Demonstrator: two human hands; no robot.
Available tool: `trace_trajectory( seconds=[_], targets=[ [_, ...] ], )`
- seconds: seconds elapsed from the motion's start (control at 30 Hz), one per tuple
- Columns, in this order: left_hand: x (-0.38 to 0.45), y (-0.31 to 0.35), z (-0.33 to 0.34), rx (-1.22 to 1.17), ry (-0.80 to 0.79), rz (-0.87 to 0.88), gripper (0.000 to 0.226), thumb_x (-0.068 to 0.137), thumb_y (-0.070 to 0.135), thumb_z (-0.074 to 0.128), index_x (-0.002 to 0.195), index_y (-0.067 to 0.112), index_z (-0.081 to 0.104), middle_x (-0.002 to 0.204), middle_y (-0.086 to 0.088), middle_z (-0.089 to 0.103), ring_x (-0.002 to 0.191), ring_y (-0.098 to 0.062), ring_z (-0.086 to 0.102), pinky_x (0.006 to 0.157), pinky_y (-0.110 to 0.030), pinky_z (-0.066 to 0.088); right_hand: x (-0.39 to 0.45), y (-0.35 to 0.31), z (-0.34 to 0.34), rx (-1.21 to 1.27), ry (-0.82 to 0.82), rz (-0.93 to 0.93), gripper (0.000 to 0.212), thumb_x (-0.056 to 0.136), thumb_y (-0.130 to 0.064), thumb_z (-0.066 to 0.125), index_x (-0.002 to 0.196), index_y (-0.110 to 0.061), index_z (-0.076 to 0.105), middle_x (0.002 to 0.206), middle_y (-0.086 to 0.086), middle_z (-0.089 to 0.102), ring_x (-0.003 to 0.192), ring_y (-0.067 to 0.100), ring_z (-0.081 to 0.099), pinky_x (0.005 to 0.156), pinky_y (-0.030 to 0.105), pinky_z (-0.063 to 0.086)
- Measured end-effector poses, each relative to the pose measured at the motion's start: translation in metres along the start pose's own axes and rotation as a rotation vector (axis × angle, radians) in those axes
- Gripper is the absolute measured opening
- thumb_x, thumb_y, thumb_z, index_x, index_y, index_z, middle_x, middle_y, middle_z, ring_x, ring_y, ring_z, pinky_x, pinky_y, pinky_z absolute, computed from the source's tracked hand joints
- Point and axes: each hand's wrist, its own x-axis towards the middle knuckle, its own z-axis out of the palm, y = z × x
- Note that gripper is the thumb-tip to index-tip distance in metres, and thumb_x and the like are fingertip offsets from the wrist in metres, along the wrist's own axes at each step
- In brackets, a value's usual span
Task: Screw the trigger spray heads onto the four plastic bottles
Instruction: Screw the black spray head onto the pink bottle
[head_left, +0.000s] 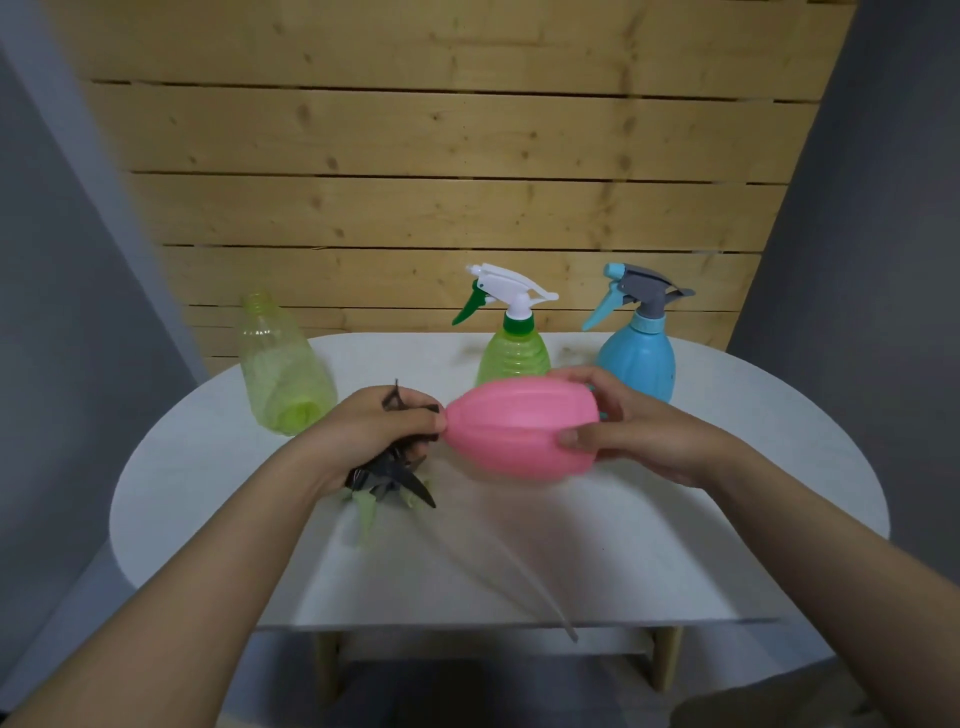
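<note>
Above the white surface (649, 545), the pink bottle (519, 428) lies sideways, its base gripped by the right hand (639, 431); the left hand (374, 431) clasps a dark trigger head (392, 475) at its neck. Likely light, smooth plastic; hold the ribbed body.

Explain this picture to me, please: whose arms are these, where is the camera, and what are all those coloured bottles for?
No machine here: a person wears a camera on the head, looking down at their own arms. The right hand holds a pink bottle sideways; the left hand grips a dark trigger spray head at its neck, apparently screwing it on. On the white table stand a green bottle and a blue bottle, both already fitted with sprayers. A pale green bottle has no head yet.
</note>
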Motion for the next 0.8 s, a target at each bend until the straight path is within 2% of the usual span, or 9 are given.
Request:
trace_trajectory(
  seconds=[0.1, 0.2, 0.3, 0.43, 0.53, 0.6, 0.67, 0.7, 0.8],
  targets=[
    [-0.001, -0.002, -0.006, -0.064, 0.010, 0.019, 0.014, 0.080, 0.003, 0.066, 0.072, 0.014, 0.069, 0.058, -0.002, 0.064, 0.048, -0.013, 0.057, 0.055, -0.024, 0.051, 0.001, 0.002, -0.003, 0.195, 0.005, -0.030, 0.060, 0.069, -0.006, 0.072, 0.118, -0.035, 0.051, 0.113, 0.006, 0.057, 0.096, 0.023, 0.066, 0.072, 0.034, 0.058],
    [-0.004, -0.003, -0.006, -0.005, -0.007, 0.075, 0.015, 0.077, 0.001, 0.070, 0.076, 0.016, 0.067, 0.068, -0.007, 0.065, 0.056, -0.019, 0.058, 0.060, -0.030, 0.051, 0.001, 0.001, -0.003, 0.209, 0.019, -0.003, 0.047, 0.076, -0.031, 0.064, 0.122, -0.026, 0.055, 0.094, 0.011, 0.065, 0.075, 0.022, 0.068, 0.057, 0.030, 0.056],
    [-0.008, -0.003, -0.004, 0.068, -0.010, 0.140, 0.022, 0.072, 0.003, 0.075, 0.086, 0.017, 0.064, 0.071, 0.002, 0.070, 0.058, -0.016, 0.063, 0.058, -0.027, 0.055, 0.003, 0.003, -0.001, 0.112, 0.067, 0.062, 0.067, 0.079, -0.066, 0.049, 0.121, -0.015, 0.056, 0.072, 0.018, 0.064, 0.056, 0.023, 0.062, 0.044, 0.026, 0.047],
    [-0.010, -0.003, -0.003, 0.097, -0.012, 0.152, 0.022, 0.073, 0.001, 0.074, 0.084, 0.017, 0.064, 0.067, 0.003, 0.069, 0.055, -0.016, 0.060, 0.057, -0.025, 0.054, 0.002, 0.006, 0.000, 0.023, 0.054, 0.118, 0.085, 0.064, -0.083, 0.037, 0.101, -0.012, 0.067, 0.068, 0.020, 0.071, 0.057, 0.030, 0.068, 0.048, 0.030, 0.053],
    [-0.008, -0.001, -0.006, 0.002, 0.036, 0.119, 0.016, 0.075, -0.003, 0.070, 0.082, 0.012, 0.065, 0.062, 0.000, 0.066, 0.051, -0.015, 0.057, 0.051, -0.023, 0.051, 0.005, 0.006, 0.002, 0.172, 0.000, 0.100, 0.072, 0.067, -0.073, 0.050, 0.121, -0.026, 0.058, 0.105, 0.013, 0.072, 0.089, 0.029, 0.072, 0.068, 0.038, 0.059],
    [-0.006, -0.001, -0.010, 0.002, 0.050, 0.099, 0.015, 0.076, -0.002, 0.069, 0.086, 0.008, 0.063, 0.056, 0.004, 0.066, 0.047, -0.012, 0.058, 0.049, -0.020, 0.050, 0.005, 0.005, 0.001, 0.272, -0.004, 0.034, 0.051, 0.077, -0.046, 0.068, 0.124, -0.038, 0.051, 0.117, -0.001, 0.067, 0.101, 0.024, 0.069, 0.078, 0.039, 0.058],
    [-0.006, -0.001, -0.014, 0.041, 0.032, 0.089, 0.017, 0.076, 0.000, 0.070, 0.088, 0.009, 0.062, 0.057, 0.006, 0.066, 0.049, -0.011, 0.059, 0.051, -0.020, 0.049, 0.005, 0.005, -0.001, 0.274, -0.016, -0.024, 0.058, 0.074, -0.019, 0.072, 0.125, -0.038, 0.051, 0.108, -0.008, 0.071, 0.098, 0.023, 0.070, 0.075, 0.038, 0.059],
    [-0.007, -0.001, -0.015, 0.070, 0.012, 0.093, 0.018, 0.075, 0.000, 0.071, 0.087, 0.011, 0.062, 0.060, 0.006, 0.067, 0.051, -0.012, 0.060, 0.053, -0.021, 0.050, 0.005, 0.005, -0.002, 0.241, -0.026, -0.038, 0.059, 0.073, -0.017, 0.071, 0.126, -0.036, 0.053, 0.102, -0.007, 0.073, 0.092, 0.023, 0.070, 0.071, 0.036, 0.059],
    [-0.011, -0.003, -0.015, 0.141, -0.044, 0.122, 0.023, 0.069, 0.006, 0.077, 0.084, 0.017, 0.063, 0.069, 0.000, 0.068, 0.055, -0.016, 0.059, 0.054, -0.023, 0.050, 0.001, 0.003, -0.002, 0.094, -0.028, -0.018, 0.049, 0.077, -0.042, 0.069, 0.123, -0.031, 0.057, 0.084, -0.003, 0.074, 0.073, 0.017, 0.070, 0.056, 0.028, 0.056]
  ],
)
